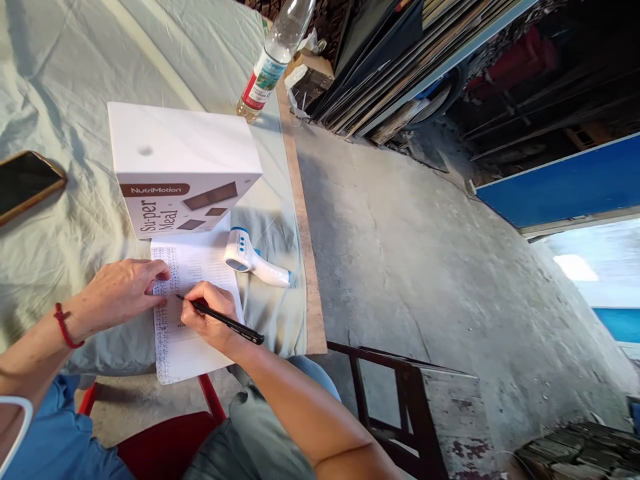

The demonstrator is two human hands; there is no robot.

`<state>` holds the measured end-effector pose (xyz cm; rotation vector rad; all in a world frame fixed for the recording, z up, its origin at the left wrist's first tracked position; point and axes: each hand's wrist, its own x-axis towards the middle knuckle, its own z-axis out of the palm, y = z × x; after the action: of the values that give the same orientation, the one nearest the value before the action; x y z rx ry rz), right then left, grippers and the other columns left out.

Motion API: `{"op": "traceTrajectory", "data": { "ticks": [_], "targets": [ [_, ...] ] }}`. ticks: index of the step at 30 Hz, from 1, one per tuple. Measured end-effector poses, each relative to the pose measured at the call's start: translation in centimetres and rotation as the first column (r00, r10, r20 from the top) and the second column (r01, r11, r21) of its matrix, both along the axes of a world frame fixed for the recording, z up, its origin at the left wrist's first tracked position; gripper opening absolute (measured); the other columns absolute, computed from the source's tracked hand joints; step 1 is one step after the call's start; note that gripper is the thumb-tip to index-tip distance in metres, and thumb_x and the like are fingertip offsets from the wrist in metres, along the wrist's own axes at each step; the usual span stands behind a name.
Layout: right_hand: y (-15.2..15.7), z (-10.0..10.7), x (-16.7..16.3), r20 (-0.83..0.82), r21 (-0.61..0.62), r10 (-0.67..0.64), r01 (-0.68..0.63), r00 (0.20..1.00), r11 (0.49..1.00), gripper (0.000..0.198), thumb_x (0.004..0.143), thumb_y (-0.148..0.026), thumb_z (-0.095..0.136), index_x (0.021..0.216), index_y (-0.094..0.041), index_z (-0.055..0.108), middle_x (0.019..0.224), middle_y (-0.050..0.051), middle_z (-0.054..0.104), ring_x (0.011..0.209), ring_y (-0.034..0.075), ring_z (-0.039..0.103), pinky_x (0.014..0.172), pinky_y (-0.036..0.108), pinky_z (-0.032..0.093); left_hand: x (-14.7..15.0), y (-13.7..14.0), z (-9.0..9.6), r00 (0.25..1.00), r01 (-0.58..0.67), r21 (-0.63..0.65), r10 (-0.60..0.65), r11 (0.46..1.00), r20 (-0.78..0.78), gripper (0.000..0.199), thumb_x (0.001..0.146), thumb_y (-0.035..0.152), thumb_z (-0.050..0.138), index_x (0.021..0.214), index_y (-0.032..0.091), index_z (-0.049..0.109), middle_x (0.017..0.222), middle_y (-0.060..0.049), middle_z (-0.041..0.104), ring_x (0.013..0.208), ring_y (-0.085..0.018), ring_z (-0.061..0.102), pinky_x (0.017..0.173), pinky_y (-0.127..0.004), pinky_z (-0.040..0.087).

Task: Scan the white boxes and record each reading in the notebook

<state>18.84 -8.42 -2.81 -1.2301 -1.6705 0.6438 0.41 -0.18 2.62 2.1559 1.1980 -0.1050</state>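
Observation:
My right hand (207, 308) grips a black pen (233, 325), its tip on a sheet of paper (197, 357) at the table's near edge. Dense handwriting fills the paper's left side, with printed lines farther right. My left hand (123, 291) lies at the left margin, thumb and forefinger apart on the paper, holding nothing; its other fingers are partly hidden. A white box (185, 150) marked "NutriMotion" stands over the paper's far end and hides it. To the right of the paper lies a white and blue infrared thermometer (257, 260).
A phone (30, 183) rests on the table cloth (65, 60) at left. A clear bottle (265, 73) stands behind the box, near the wooden table edge (307, 287). A dark wooden stool or bench (450, 413) stands on the concrete floor (380, 233) at right.

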Motion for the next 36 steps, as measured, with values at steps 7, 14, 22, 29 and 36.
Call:
{"op": "traceTrajectory", "data": {
  "ticks": [7, 14, 22, 29, 36],
  "targets": [
    [-0.1, -0.3, 0.1, 0.003, -0.009, -0.02, 0.02, 1.0, 1.0, 0.012, 0.083, -0.016, 0.054, 0.074, -0.022, 0.05, 0.062, -0.005, 0.053, 0.052, 0.01, 0.046, 0.053, 0.022, 0.039, 0.1, -0.1, 0.4, 0.999, 0.012, -0.01, -0.012, 1.0, -0.044, 0.03, 0.075, 0.04, 0.052, 0.097, 0.022, 0.059, 0.078, -0.002, 0.061, 0.072, -0.023, 0.059, 0.062, -0.031, 0.035],
    [-0.2, -0.1, 0.2, 0.02, -0.102, -0.002, 0.004, 1.0, 0.995, 0.012, 0.083, -0.021, 0.053, 0.071, -0.022, 0.049, 0.061, -0.005, 0.055, 0.052, 0.01, 0.047, 0.055, 0.022, 0.042, 0.3, -0.1, 0.5, 0.999, 0.007, -0.008, -0.007, 1.0, -0.051, 0.027, 0.075, 0.037, 0.055, 0.098, 0.022, 0.059, 0.079, -0.001, 0.061, 0.073, -0.022, 0.06, 0.062, -0.03, 0.035],
    [-0.3, -0.2, 0.3, 0.0, -0.109, -0.026, 0.026, 1.0, 0.994, 0.011, 0.083, -0.02, 0.052, 0.072, -0.022, 0.05, 0.064, -0.004, 0.056, 0.056, 0.011, 0.052, 0.057, 0.023, 0.043, 0.0, 0.0, 0.2, 1.0, 0.005, 0.013, -0.005, 1.0, -0.009, 0.024, 0.075, 0.036, 0.061, 0.096, 0.023, 0.059, 0.075, 0.001, 0.062, 0.074, -0.022, 0.062, 0.059, -0.029, 0.034],
    [0.0, 1.1, 0.7, 0.051, 0.067, -0.092, 0.089, 0.994, 0.994, 0.01, 0.083, -0.013, 0.053, 0.079, -0.022, 0.053, 0.068, -0.004, 0.057, 0.058, 0.011, 0.053, 0.056, 0.022, 0.044, 0.1, 0.0, 0.7, 0.999, 0.005, -0.015, -0.006, 1.0, -0.048, 0.02, 0.076, 0.033, 0.061, 0.094, 0.023, 0.06, 0.075, 0.0, 0.062, 0.069, -0.021, 0.06, 0.059, -0.029, 0.034],
    [-0.5, 4.8, 4.1, 0.639, -0.008, -0.016, 0.027, 0.769, 1.0, 0.022, 0.075, -0.001, 0.054, 0.08, -0.02, 0.063, 0.078, 0.003, 0.063, 0.072, 0.018, 0.059, 0.064, 0.029, 0.042, -3.3, 1.8, 0.8, 0.991, -0.076, 0.022, 0.078, 0.997, -0.105, 0.018, 0.077, 0.037, 0.067, 0.08, 0.023, 0.057, 0.067, 0.001, 0.06, 0.065, -0.021, 0.058, 0.057, -0.03, 0.033]
  ]
}}
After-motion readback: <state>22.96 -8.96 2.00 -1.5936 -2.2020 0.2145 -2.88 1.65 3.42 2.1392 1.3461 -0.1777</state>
